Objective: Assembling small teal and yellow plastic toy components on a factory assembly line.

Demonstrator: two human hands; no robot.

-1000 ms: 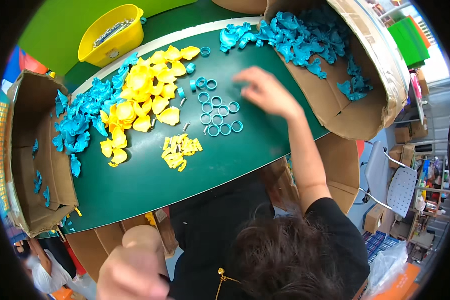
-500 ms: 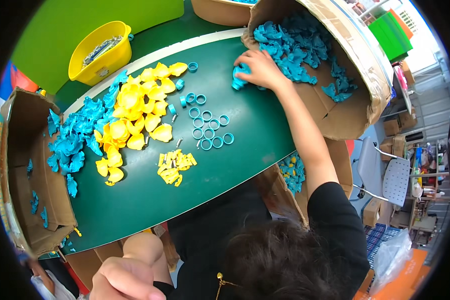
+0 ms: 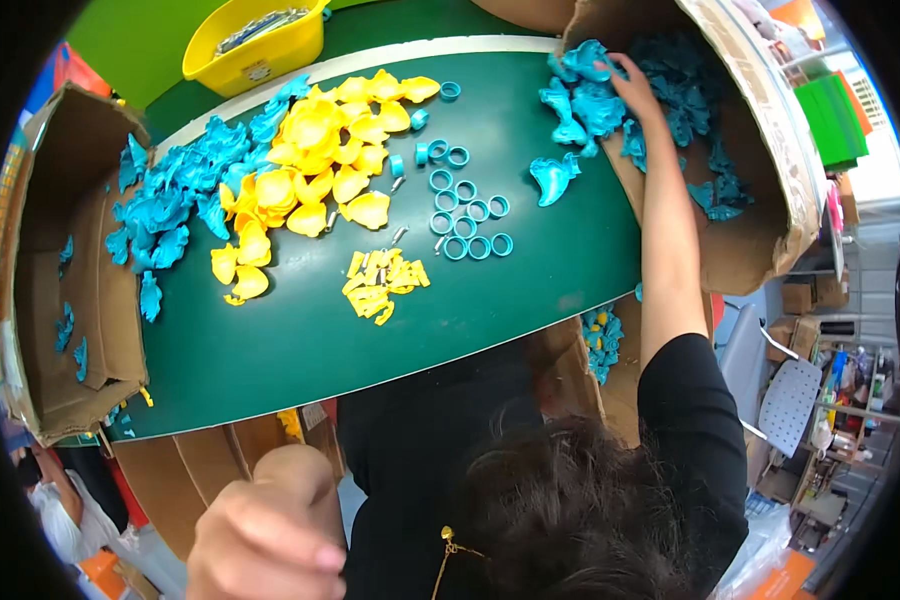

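Note:
My right hand (image 3: 635,88) reaches to the mouth of the cardboard box at the far right. Its bent fingers are on a blue petal-shaped plastic piece (image 3: 586,62), partly hiding it. More blue pieces (image 3: 598,108) lie beside it, and one curved blue piece (image 3: 553,178) rests apart, nearer to me. My left hand (image 3: 265,530) is held up near the lower left, off the table, fingers curled and blurred; their inside is hidden. Blue rings (image 3: 467,190), yellow cupped petals (image 3: 300,130) and small yellow parts (image 3: 382,282) lie on the green table (image 3: 300,350).
The right cardboard box (image 3: 740,245) holds blue pieces. Another open box (image 3: 110,340) stands at the left beside a blue heap (image 3: 175,190). A yellow basin (image 3: 300,45) with metal parts stands at the back. Below the table's right edge is a box of blue-and-yellow pieces (image 3: 602,345).
My right hand has moved from the table toward the right box. Several blue pieces now lie at its mouth, and one lies apart on the table. The whole view has shifted.

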